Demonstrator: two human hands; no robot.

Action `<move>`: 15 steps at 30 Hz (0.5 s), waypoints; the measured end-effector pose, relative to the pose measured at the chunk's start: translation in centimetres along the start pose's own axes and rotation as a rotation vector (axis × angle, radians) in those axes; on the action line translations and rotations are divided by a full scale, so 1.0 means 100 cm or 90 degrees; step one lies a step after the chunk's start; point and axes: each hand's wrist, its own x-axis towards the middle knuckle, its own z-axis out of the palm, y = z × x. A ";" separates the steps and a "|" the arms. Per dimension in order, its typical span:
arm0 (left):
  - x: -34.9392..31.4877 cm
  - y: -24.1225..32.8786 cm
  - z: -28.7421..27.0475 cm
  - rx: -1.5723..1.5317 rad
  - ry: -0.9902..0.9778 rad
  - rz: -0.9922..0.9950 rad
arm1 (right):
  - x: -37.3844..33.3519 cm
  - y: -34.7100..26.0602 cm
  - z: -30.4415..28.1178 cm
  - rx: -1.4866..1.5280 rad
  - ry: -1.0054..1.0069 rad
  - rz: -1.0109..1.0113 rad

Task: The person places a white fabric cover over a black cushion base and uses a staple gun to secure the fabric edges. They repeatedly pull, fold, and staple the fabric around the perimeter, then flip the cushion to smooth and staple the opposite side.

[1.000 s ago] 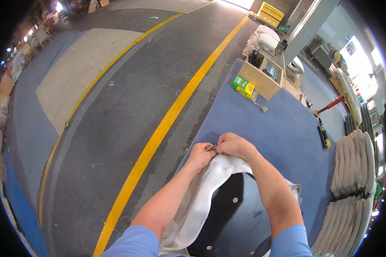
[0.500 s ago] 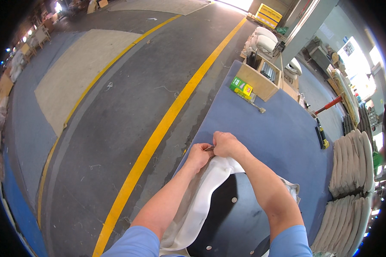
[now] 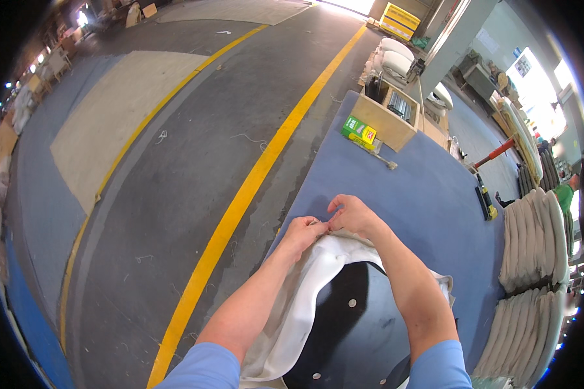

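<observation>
A padded seat panel lies face down at the near edge of the table, its dark board (image 3: 344,324) dotted with pale round spots. White padding (image 3: 305,318) wraps the board, and a beige fabric cover (image 3: 266,343) runs along the outside. At the panel's far end, my left hand (image 3: 303,236) pinches the gathered cover edge. Close beside it, my right hand (image 3: 355,218) has curled fingers, with thumb tip near the left fingertips and index finger raised. Whatever lies between the right fingers is too small to make out.
On the blue table (image 3: 409,194) stand a wooden box (image 3: 389,123) of metal strips and a green-yellow carton (image 3: 359,129). A black-yellow tool (image 3: 485,202) lies at the right edge. Stacked beige cushions (image 3: 532,240) rise beyond. A yellow-lined floor (image 3: 194,181) stretches left.
My right hand has shifted slightly to the right, and its index finger has lifted. The left hand stays at the cover edge. A person in green has come into sight at the far right.
</observation>
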 end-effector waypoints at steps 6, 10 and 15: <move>0.008 -0.011 -0.002 0.003 -0.006 0.029 | 0.003 0.010 0.004 0.060 -0.008 -0.015; 0.008 -0.010 0.000 -0.012 -0.009 0.021 | 0.003 0.007 0.002 -0.005 -0.011 -0.011; 0.006 -0.011 -0.007 -0.001 -0.005 0.038 | -0.005 -0.014 0.005 -0.153 -0.024 -0.023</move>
